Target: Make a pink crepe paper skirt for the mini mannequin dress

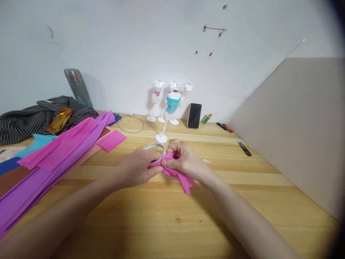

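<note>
My left hand (140, 166) is closed around the near side of a roll of tape (162, 146), its fingers reaching into the ring. A strip of pink crepe paper (180, 176) lies gathered along the tape's edge. My right hand (184, 158) pinches that paper beside the roll, thumb against fingers, and a loose end hangs down below it. Just behind both hands stands a small white mannequin (172, 104) with a turquoise wrap on its body. Part of the gathered paper is hidden under my fingers.
Pink and purple crepe sheets (61, 144) spread over the left side, near a striped cloth (24, 118) and a grey bottle (78, 88). Several white mannequins (157, 95) stand by the wall. A phone (194, 116) leans there, and a dark cutter (244, 149) lies right.
</note>
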Action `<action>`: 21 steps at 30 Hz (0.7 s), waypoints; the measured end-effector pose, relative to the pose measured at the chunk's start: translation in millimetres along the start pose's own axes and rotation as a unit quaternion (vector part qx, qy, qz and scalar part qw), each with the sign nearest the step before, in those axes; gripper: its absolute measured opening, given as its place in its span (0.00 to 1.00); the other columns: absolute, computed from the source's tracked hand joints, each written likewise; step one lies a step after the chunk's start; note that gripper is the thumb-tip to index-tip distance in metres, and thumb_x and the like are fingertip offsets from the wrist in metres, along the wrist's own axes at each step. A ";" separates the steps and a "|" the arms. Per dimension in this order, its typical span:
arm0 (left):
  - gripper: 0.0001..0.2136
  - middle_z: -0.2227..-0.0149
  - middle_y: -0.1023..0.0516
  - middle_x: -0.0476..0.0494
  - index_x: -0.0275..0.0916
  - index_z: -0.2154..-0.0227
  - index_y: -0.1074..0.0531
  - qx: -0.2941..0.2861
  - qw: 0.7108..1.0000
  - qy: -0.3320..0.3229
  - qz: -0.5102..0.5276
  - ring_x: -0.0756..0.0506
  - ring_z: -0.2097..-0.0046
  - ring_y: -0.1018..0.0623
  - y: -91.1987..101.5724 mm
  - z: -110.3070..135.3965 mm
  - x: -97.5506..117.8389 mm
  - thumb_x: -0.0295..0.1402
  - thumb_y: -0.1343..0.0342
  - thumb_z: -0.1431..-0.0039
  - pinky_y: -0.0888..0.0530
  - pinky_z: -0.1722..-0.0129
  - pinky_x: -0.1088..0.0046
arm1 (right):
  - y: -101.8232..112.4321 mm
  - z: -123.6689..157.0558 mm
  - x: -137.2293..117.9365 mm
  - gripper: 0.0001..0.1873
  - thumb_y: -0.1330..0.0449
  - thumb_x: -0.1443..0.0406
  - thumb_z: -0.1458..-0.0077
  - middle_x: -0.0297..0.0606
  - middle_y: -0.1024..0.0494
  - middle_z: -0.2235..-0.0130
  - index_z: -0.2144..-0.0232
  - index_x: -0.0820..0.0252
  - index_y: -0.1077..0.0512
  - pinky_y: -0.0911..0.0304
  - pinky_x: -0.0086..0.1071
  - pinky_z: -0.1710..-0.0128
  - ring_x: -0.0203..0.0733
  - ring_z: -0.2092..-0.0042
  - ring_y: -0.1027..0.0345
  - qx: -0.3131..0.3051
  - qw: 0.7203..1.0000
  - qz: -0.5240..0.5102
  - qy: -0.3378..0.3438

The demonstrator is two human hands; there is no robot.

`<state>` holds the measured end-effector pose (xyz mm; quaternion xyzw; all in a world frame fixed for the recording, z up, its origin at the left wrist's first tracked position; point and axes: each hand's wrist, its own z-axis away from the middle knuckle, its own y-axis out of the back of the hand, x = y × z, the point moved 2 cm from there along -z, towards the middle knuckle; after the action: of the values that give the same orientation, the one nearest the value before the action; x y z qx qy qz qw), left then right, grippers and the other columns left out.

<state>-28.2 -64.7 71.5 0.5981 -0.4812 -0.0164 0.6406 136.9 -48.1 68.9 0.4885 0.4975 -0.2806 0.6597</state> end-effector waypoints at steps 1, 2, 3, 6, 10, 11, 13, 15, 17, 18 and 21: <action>0.11 0.77 0.41 0.54 0.38 0.79 0.46 0.003 1.000 0.009 -0.003 0.52 0.75 0.42 0.2 0.3 0.5 0.31 0.52 0.44 0.47 0.74 0.73 | 0.5 -1.0 0.2 0.16 0.34 0.60 0.63 0.29 0.35 0.81 0.82 0.59 0.39 0.47 0.27 0.78 0.32 0.77 0.43 0.010 1.000 0.001 0.001; 0.11 0.78 0.41 0.54 0.38 0.79 0.46 0.008 1.000 0.020 -0.006 0.52 0.75 0.42 0.5 0.5 0.8 0.31 0.52 0.44 0.47 0.74 0.73 | 0.9 -1.9 0.3 0.17 0.34 0.60 0.64 0.29 0.35 0.81 0.83 0.59 0.40 0.48 0.27 0.78 0.32 0.77 0.43 0.023 1.000 0.006 0.004; 0.11 0.78 0.41 0.54 0.39 0.79 0.46 0.015 0.999 0.028 -0.011 0.52 0.75 0.43 0.9 0.6 1.1 0.32 0.52 0.44 0.48 0.74 0.72 | 1.2 -2.7 0.4 0.18 0.33 0.60 0.65 0.29 0.36 0.81 0.84 0.59 0.41 0.49 0.27 0.79 0.32 0.77 0.44 0.037 0.999 0.009 0.006; 0.13 0.79 0.43 0.54 0.39 0.80 0.48 0.030 0.999 0.027 -0.013 0.52 0.75 0.44 2.8 0.2 1.7 0.33 0.51 0.45 0.49 0.75 0.72 | 0.5 -4.2 1.4 0.19 0.33 0.59 0.66 0.28 0.37 0.81 0.84 0.58 0.41 0.50 0.28 0.79 0.31 0.78 0.46 0.055 0.998 0.002 0.004; 0.12 0.79 0.47 0.55 0.38 0.81 0.48 -0.001 0.998 0.028 0.057 0.53 0.75 0.45 3.8 -1.0 -0.5 0.30 0.53 0.45 0.48 0.75 0.73 | -0.4 -4.4 2.5 0.16 0.33 0.60 0.65 0.28 0.37 0.81 0.83 0.60 0.38 0.50 0.27 0.78 0.30 0.78 0.45 0.006 1.000 -0.022 -0.007; 0.11 0.79 0.47 0.55 0.38 0.80 0.47 -0.013 0.996 0.032 0.084 0.54 0.75 0.45 3.8 -1.1 -1.5 0.29 0.53 0.45 0.48 0.75 0.73 | 0.3 -4.0 2.5 0.16 0.33 0.61 0.64 0.28 0.36 0.81 0.82 0.60 0.37 0.49 0.27 0.77 0.30 0.77 0.45 -0.010 1.000 -0.028 -0.007; 0.10 0.78 0.47 0.55 0.38 0.80 0.47 -0.032 0.990 0.043 0.129 0.54 0.75 0.45 3.8 -1.0 -3.7 0.29 0.54 0.45 0.48 0.76 0.74 | 2.5 -2.9 2.1 0.16 0.32 0.60 0.64 0.28 0.35 0.80 0.80 0.61 0.35 0.48 0.27 0.77 0.30 0.77 0.43 -0.041 0.998 -0.049 -0.007; 0.11 0.78 0.48 0.55 0.38 0.80 0.47 -0.037 0.987 0.054 0.148 0.54 0.75 0.45 4.0 -0.9 -5.9 0.29 0.54 0.45 0.48 0.76 0.74 | 4.8 -1.7 2.0 0.18 0.31 0.58 0.62 0.29 0.34 0.79 0.79 0.62 0.34 0.47 0.27 0.76 0.31 0.77 0.42 -0.066 0.995 -0.073 -0.011; 0.11 0.78 0.50 0.54 0.38 0.80 0.48 -0.035 0.986 0.061 0.152 0.54 0.75 0.46 4.1 -1.2 -8.0 0.29 0.54 0.46 0.48 0.76 0.74 | 6.3 -0.9 2.4 0.19 0.31 0.56 0.61 0.29 0.33 0.80 0.78 0.62 0.34 0.47 0.27 0.77 0.31 0.77 0.42 -0.074 0.993 -0.092 -0.017; 0.11 0.78 0.50 0.54 0.38 0.81 0.48 -0.036 0.986 0.063 0.152 0.54 0.75 0.46 3.9 -1.6 -8.8 0.29 0.53 0.47 0.49 0.75 0.74 | 6.5 -0.7 2.6 0.19 0.31 0.56 0.61 0.29 0.33 0.80 0.78 0.62 0.34 0.47 0.27 0.77 0.31 0.77 0.42 -0.074 0.993 -0.095 -0.017; 0.10 0.78 0.50 0.54 0.38 0.81 0.48 -0.042 0.985 0.065 0.157 0.54 0.74 0.47 2.7 -3.0 -10.6 0.29 0.53 0.47 0.49 0.75 0.74 | 6.1 -1.3 3.0 0.17 0.32 0.57 0.59 0.29 0.34 0.80 0.79 0.62 0.34 0.48 0.26 0.78 0.30 0.77 0.43 -0.059 0.995 -0.078 -0.003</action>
<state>-33.5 -55.4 67.9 0.4877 -0.5251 0.1033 0.6898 142.7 -44.3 68.4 0.4076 0.5480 -0.3023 0.6650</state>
